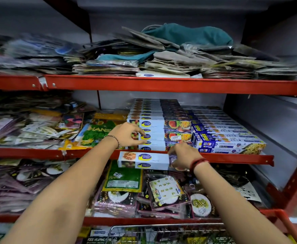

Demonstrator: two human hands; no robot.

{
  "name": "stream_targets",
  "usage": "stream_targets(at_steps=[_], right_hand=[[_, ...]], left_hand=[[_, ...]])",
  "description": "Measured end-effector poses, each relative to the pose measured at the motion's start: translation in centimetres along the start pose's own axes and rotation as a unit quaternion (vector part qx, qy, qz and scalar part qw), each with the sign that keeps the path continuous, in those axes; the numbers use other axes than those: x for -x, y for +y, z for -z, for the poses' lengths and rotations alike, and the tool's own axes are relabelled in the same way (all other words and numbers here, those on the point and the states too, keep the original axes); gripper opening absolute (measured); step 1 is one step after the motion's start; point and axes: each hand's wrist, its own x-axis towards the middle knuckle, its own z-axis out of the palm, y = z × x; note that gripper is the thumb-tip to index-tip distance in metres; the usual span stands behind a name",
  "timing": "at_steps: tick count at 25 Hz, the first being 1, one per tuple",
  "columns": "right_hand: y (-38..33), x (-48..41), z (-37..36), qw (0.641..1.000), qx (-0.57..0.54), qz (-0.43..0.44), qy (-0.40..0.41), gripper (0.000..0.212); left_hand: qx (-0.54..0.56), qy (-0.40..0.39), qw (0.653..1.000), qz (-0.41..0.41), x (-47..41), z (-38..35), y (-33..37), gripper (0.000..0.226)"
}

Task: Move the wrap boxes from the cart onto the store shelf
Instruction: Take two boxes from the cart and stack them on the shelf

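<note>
A white wrap box point(144, 160) with a blue and yellow logo hangs level in front of the red middle shelf edge point(232, 158). My right hand point(183, 156) grips its right end. My left hand point(128, 134) rests with fingers curled on the left end of a stack of matching wrap boxes point(158, 124) on the middle shelf. To the right of that stack lie several blue wrap boxes point(228, 140). The wire cart point(161, 233) shows at the bottom, and its contents are mostly hidden.
Green packets point(98, 131) lie left of the wrap stack. Loose packets point(29, 127) crowd the shelf's left side. The upper shelf point(161, 83) carries piled paper bags and a teal cloth. Packets with plates fill the lower shelf point(144, 191). A red upright stands at the right.
</note>
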Motion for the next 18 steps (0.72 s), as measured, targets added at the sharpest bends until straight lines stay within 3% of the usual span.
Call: stream_targets(at_steps=[3, 6, 12, 18], right_hand=[[-0.1, -1.6, 3.2, 0.999, 0.015, 0.002, 0.04, 0.047], [0.0, -3.8, 5.8, 0.997, 0.025, 0.001, 0.067, 0.049], [-0.3, -9.1, 5.5, 0.995, 0.088, 0.007, 0.054, 0.043], [0.9, -12.5, 3.5, 0.989, 0.127, 0.029, 0.068, 0.034]], left_hand=[[-0.114, -0.015, 0.992, -0.047, 1.0, 1.6, 0.6, 0.063], [-0.181, -0.008, 0.983, -0.044, 0.6, 1.8, 0.1, 0.061], [-0.132, -0.016, 0.987, 0.09, -3.1, -1.2, -0.7, 0.056], [-0.111, 0.0, 0.984, 0.141, -6.4, -4.0, -2.0, 0.066]])
